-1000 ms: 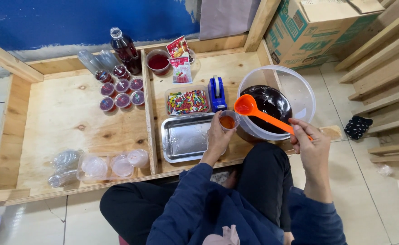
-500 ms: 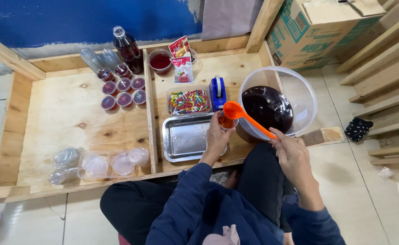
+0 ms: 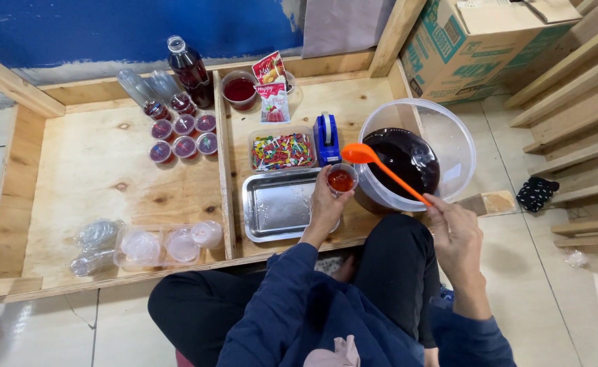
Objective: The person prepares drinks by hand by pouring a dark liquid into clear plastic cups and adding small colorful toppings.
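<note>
I note the left hand [image 3: 326, 204] gripping the small cup [image 3: 341, 179] beside the bowl [image 3: 448, 136]; the right hand [image 3: 456, 234] clasps the orange ladle [image 3: 380, 166], now tipped directly over the cup, no longer across the bowl.

cardboard box [image 3: 469, 41] cut off at top edge; sachet print unreadable.

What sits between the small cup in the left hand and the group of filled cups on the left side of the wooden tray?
The small cup in the left hand is over the right section. Between it and the filled cups lie the steel tray, the box of coloured sprinkles, and the wooden divider.
</note>
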